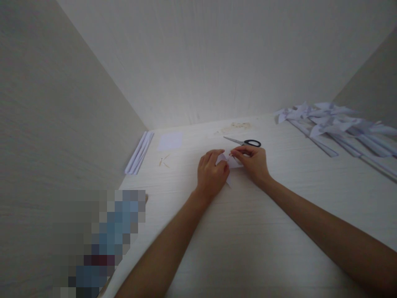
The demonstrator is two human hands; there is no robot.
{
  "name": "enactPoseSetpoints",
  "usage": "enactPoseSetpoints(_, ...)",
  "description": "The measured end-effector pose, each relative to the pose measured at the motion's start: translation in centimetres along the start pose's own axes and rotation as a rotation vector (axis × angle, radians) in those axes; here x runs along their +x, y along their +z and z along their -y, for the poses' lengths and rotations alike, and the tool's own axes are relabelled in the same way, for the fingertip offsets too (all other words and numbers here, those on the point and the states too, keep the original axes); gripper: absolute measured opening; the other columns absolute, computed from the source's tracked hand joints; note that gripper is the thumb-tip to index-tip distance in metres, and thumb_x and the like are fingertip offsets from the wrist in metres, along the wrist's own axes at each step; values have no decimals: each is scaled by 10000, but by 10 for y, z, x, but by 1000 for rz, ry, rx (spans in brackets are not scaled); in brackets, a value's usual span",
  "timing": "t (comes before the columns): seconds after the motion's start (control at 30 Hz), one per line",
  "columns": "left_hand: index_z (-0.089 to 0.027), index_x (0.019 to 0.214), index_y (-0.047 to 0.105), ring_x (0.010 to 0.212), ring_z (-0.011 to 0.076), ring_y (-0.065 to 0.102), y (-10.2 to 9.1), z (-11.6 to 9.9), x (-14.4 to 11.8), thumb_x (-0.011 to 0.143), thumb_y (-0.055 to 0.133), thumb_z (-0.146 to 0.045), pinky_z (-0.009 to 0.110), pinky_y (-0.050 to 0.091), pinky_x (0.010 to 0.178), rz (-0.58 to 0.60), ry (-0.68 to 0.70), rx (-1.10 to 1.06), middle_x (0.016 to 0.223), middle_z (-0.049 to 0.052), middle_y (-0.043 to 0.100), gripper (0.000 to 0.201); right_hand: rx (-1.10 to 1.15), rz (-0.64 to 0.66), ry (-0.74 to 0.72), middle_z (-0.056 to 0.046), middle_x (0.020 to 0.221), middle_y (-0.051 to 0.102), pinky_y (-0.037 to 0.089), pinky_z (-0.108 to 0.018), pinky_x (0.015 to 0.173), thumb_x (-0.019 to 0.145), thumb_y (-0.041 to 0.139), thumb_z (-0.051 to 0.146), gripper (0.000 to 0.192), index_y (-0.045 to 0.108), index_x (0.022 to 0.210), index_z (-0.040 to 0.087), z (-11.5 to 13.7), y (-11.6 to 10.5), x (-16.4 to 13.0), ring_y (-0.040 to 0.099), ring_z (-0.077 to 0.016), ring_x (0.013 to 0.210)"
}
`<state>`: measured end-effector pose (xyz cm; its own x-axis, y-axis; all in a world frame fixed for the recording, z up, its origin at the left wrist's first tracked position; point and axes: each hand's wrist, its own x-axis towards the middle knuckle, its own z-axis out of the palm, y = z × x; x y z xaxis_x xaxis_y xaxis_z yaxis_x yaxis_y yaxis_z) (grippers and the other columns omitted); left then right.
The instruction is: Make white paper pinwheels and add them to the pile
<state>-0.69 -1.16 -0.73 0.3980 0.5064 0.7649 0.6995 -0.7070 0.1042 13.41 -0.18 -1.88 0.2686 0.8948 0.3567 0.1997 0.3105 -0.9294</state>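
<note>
A small folded piece of white paper (233,162) lies on the white table (279,215), and both hands press on it. My left hand (211,173) covers its left part with fingers curled over the fold. My right hand (253,162) pinches its upper right edge with the fingertips. Much of the paper is hidden under the hands. Just behind the hands lie black-handled scissors (245,142), blades pointing left.
A pile of white paper pinwheels on long rolled sticks (338,128) fills the back right. Rolled paper sticks (139,152) lie along the left wall, with a white paper square (170,141) and a few small pins (164,160) beside them. Walls close in on three sides.
</note>
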Motion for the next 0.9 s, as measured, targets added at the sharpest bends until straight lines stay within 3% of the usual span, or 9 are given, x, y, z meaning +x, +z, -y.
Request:
enactPoseSetpoints(0.33, -188, 643, 615, 928, 195, 475, 0, -1, -2, 729, 533, -178, 352, 359, 796, -71, -6, 148, 951, 42, 603, 119, 55, -28, 13, -32, 632, 651, 468, -281, 598, 621, 639, 271, 114, 651, 643, 160, 0, 0, 0, 589, -141, 585)
enactPoseSetpoints(0.53, -197, 604, 595, 709, 178, 444, -2, -6, 1, 725, 551, -231, 325, 302, 633, 9, -78, 296, 678, 38, 536, 133, 44, -33, 3, -37, 641, 656, 470, -283, 599, 619, 642, 276, 125, 655, 646, 156, 1, 1, 0, 593, -144, 592)
enactPoseSetpoints(0.9, -190, 599, 574, 692, 178, 444, -1, -5, 1, 763, 504, -226, 328, 262, 607, 77, -94, 284, 627, 36, 508, 182, 27, -23, 3, -25, 622, 655, 475, -277, 579, 619, 634, 264, 101, 651, 625, 165, 4, 2, -1, 593, -140, 573)
